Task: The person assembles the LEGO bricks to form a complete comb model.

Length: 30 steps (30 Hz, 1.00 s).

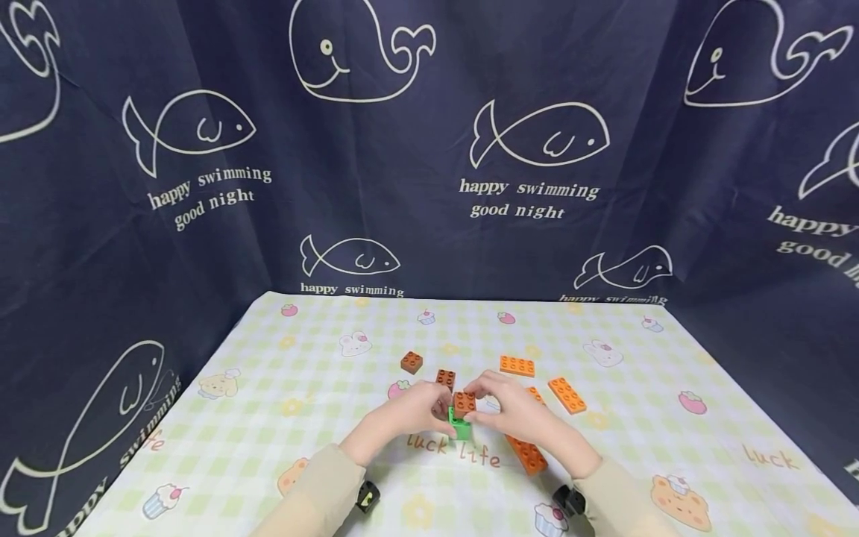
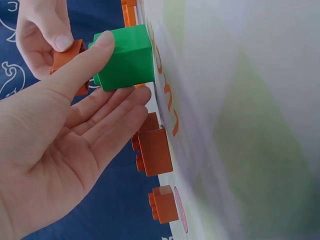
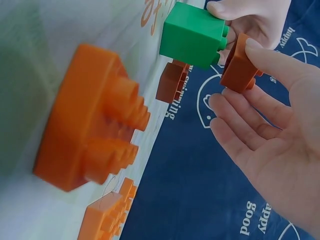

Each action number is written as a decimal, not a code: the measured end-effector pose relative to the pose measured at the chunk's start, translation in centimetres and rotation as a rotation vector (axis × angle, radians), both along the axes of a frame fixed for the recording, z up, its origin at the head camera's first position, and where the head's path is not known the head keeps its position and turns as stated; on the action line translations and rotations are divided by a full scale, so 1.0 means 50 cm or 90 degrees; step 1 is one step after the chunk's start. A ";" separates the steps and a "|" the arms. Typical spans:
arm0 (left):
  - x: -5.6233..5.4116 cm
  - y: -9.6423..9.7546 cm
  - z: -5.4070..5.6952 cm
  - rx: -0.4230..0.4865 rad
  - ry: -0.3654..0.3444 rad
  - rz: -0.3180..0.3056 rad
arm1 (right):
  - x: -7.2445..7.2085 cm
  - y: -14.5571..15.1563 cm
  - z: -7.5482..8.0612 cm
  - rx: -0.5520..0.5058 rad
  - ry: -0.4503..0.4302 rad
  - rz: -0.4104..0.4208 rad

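Note:
My left hand (image 1: 417, 409) steadies a green toy building brick (image 2: 127, 57) on the cloth, thumb on one side and fingers on the other. With thumb and fingertips, my right hand (image 1: 513, 406) pinches a reddish-brown brick (image 3: 240, 66) with studs on top. That brown brick is slightly tilted just above the green one's studs; in the right wrist view a small gap shows between them. Two more brown bricks, a nearer one (image 1: 446, 378) and a farther one (image 1: 412, 362), stand on the table beyond my left hand.
Around my right hand lie several orange bricks: one at the back (image 1: 517, 365), one to the right (image 1: 567, 395), one close to my forearm (image 1: 528, 456), and one partly hidden behind the hand (image 1: 534, 394). A checked cloth (image 1: 302, 373) covers the table; dark printed curtains (image 1: 429, 186) surround it.

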<state>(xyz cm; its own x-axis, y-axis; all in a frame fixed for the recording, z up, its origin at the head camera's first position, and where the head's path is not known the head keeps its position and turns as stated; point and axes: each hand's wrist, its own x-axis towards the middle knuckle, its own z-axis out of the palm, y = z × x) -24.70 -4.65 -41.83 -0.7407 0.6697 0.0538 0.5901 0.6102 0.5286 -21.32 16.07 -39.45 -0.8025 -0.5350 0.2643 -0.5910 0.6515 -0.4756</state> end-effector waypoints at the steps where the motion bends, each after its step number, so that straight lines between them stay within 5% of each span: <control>1: 0.000 0.000 0.000 0.001 0.003 -0.001 | 0.000 -0.001 0.000 0.001 0.001 0.001; 30: 0.000 0.000 -0.003 0.011 -0.016 0.000 | -0.005 -0.008 -0.012 0.017 -0.008 0.030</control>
<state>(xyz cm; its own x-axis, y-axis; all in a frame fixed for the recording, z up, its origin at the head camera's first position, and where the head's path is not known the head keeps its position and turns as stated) -24.71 -4.65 -41.97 -0.7424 0.6683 0.0466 0.5759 0.6011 0.5540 -21.57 15.68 -40.06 -0.7793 -0.5790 0.2396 -0.6157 0.6361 -0.4651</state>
